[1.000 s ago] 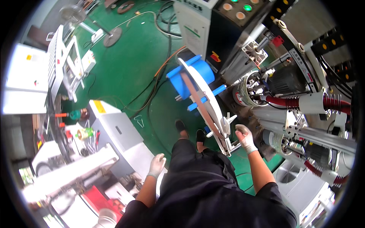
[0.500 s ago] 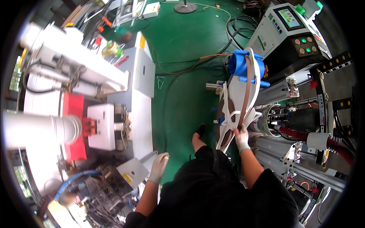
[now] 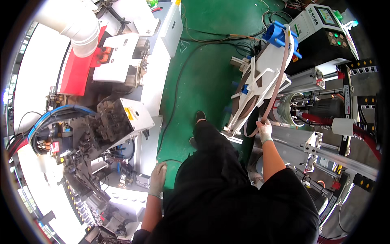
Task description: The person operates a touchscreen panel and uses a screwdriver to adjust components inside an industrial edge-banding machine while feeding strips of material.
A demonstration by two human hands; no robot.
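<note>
My gloved right hand (image 3: 265,131) is closed on a flat brown strip (image 3: 281,75), beside the near end of a large white reel (image 3: 260,81). From the blue hub (image 3: 275,35) at the reel's far end, the strip runs down along the right side to my fingers. Beyond them a loose part of it bends in a loop to the left of my hand. More brown strip is wound on the reel, partly behind its white spokes. My left hand (image 3: 158,179), also gloved, hangs low with its fingers curled and nothing visible in them, near the left machine bench.
A bench with dark machine parts (image 3: 105,126) and a white duct (image 3: 85,36) lines the left. Rails and cylinders (image 3: 292,142) stand close on the right, below a control box with a screen (image 3: 325,24). Black cables (image 3: 178,81) cross the green floor (image 3: 203,61).
The view has shifted along the machines. My right hand has drawn the brown strip away from the reel's spokes toward me, and a loop now hangs out. My left hand stays low by the bench.
</note>
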